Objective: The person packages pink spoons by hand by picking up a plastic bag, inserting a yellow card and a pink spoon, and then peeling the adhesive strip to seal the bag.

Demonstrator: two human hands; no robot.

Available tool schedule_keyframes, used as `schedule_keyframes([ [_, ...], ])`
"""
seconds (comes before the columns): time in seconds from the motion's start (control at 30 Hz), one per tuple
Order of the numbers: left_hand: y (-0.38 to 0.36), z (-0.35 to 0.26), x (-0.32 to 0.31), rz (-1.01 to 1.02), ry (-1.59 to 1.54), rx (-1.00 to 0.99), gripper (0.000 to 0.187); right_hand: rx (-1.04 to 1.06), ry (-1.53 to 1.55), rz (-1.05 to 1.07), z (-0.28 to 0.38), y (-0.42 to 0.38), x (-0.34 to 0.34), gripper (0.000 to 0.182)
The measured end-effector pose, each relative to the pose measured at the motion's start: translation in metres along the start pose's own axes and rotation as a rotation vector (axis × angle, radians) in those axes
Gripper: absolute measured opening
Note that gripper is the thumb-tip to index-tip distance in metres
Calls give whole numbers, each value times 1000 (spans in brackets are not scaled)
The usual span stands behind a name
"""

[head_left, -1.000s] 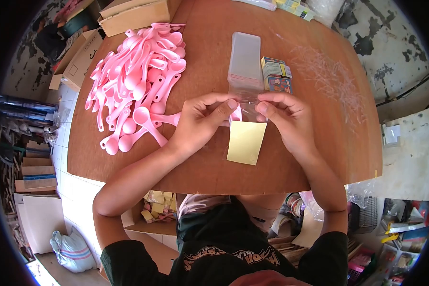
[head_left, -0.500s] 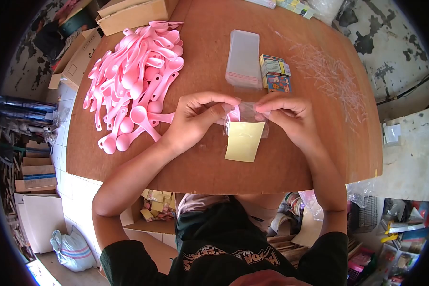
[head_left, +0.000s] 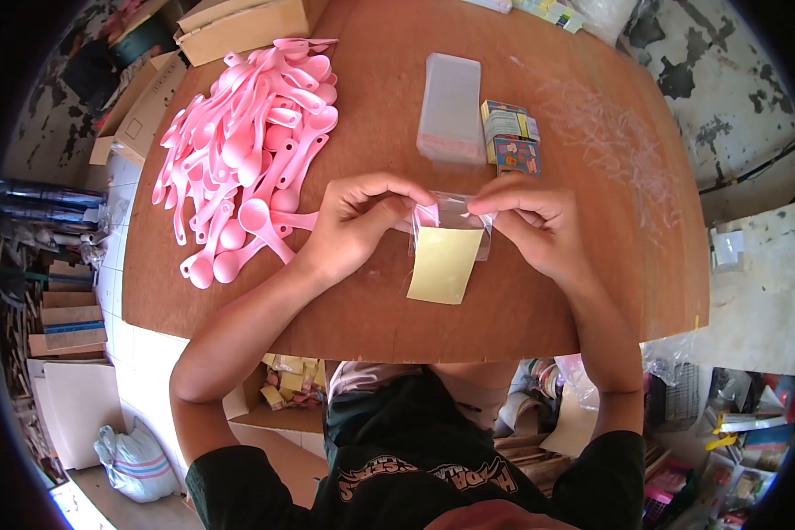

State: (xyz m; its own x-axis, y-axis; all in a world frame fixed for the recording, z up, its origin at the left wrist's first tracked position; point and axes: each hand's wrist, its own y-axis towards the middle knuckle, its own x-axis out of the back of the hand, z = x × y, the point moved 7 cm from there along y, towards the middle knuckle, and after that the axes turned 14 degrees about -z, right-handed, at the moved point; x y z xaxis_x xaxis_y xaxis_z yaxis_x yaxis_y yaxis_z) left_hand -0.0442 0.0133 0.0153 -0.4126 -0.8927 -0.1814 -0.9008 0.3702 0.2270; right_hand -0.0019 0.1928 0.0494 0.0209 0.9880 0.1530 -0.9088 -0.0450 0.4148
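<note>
A clear plastic bag [head_left: 453, 205] is stretched between my two hands over the near part of the table. My left hand [head_left: 355, 221] pinches its left upper corner between thumb and forefinger. At the right upper corner, the fingertips of my right hand [head_left: 539, 219] are closed on the film. A plain yellow card [head_left: 444, 267] hangs in front of the bag's lower part and covers it. Just above the card, by my left fingertips, a small pink piece [head_left: 427, 215] shows through the film; the rest of it is hidden.
Pink measuring spoons [head_left: 254, 159] lie heaped on the left of the wooden table [head_left: 380, 318]. Beyond my hands are a stack of clear bags [head_left: 450, 106] and printed cards [head_left: 514, 146]. Thin clear strips [head_left: 614, 146] are scattered at right. A cardboard box [head_left: 247, 31] stands at the back left.
The bag and yellow card have shifted slightly left and toward me. My right fingertips have moved a little left along with them, and both hands still grip the bag.
</note>
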Motion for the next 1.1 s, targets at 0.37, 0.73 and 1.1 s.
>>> schedule_keyframes([
  [0.37,2,-6,-7,102,-114,56,32,-31,103,-101,0,-3,-6,25],
  [0.73,-93,-97,1,473,361,-3,39,-176,-47,-70,17,3,9,15],
  [1.1,-217,2,71,661,1059,403,45,303,-916,86,-22,81,1,10],
])
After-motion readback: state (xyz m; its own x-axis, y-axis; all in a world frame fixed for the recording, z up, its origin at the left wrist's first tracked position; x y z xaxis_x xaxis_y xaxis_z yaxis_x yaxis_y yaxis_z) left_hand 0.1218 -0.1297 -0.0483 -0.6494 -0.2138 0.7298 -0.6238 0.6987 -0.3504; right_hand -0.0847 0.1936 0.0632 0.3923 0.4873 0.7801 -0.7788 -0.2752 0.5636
